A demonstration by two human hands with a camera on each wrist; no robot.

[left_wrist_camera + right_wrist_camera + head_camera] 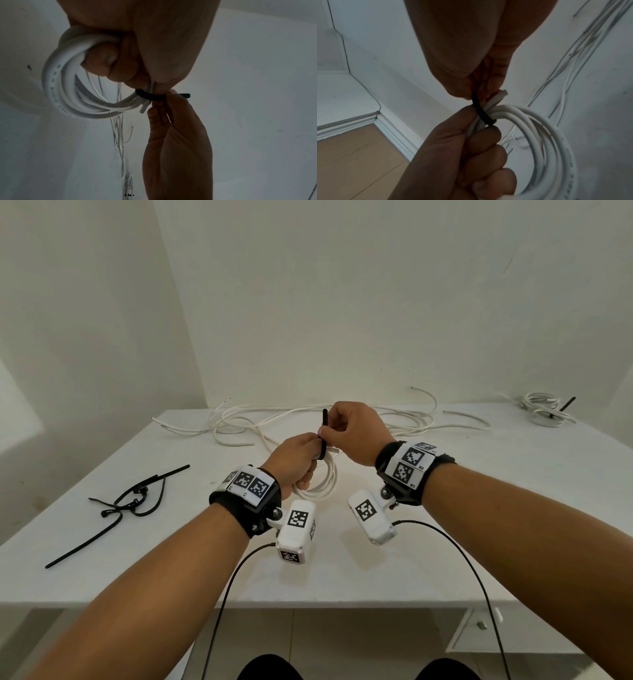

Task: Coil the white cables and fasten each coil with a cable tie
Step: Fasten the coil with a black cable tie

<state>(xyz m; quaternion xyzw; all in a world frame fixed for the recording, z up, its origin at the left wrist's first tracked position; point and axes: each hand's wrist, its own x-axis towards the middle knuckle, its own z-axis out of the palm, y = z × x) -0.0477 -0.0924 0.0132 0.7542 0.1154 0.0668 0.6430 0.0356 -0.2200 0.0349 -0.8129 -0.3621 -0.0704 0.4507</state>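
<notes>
My left hand [297,457] grips a coil of white cable [322,484] above the middle of the white table [342,570]; the coil [68,94] hangs below the fist. A black cable tie [324,433] loops around the bundled strands [483,115]. My right hand [352,433] pinches the tie's strap just above the coil, with the strap's tail sticking up past the fingers. The same tie [149,96] wraps the coil [544,142] right beside my left fingers [481,148].
Several loose white cables [308,419] sprawl across the back of the table. Spare black cable ties [133,501] lie at the left. A tied white coil [544,410] with a black tie sits at the far right corner. White walls stand close behind.
</notes>
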